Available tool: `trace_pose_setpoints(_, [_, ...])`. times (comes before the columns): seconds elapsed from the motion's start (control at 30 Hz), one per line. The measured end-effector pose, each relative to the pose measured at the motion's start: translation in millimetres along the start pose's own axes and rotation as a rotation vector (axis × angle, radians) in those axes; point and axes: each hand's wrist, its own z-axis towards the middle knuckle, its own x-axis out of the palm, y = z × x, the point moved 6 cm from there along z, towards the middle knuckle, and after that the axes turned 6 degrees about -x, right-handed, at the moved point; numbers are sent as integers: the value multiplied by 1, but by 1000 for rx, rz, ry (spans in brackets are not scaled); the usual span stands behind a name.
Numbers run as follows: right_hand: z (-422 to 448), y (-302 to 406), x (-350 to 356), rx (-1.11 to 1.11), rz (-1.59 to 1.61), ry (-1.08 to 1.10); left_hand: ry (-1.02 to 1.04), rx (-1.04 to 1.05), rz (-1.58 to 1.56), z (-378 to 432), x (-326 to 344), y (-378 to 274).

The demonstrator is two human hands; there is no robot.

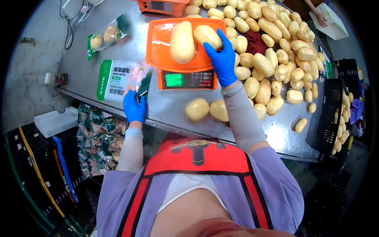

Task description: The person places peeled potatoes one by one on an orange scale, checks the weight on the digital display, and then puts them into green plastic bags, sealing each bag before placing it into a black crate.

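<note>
My right hand, in a blue glove, grips a peeled lotus root segment over the orange tray of a digital scale. A longer lotus root segment lies beside it on the tray. The scale's display is lit green. My left hand, also blue-gloved, rests on the lower right corner of a stack of printed plastic bags, fingers slightly spread. Two lotus root segments lie on the metal table in front of the scale, the right one partly behind my forearm.
A large heap of lotus root segments covers the table's right side, with a dark red cloth among them. A filled bag lies back left. A black crate stands right. Another person's hand touches a white foam box.
</note>
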Motion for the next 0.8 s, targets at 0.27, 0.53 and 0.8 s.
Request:
trace_pose_setpoints(0.27, [-8,8,-68,-7,95,-82,52,54,-45,-5,0,15])
trace_pose_setpoints(0.53, [-62,31,-99,128,63,-73,59,6,-231,-4,-18,23])
trace_pose_setpoints(0.8, [-91,43,-19,68,140,106,59,-51,-400,8,-23,36])
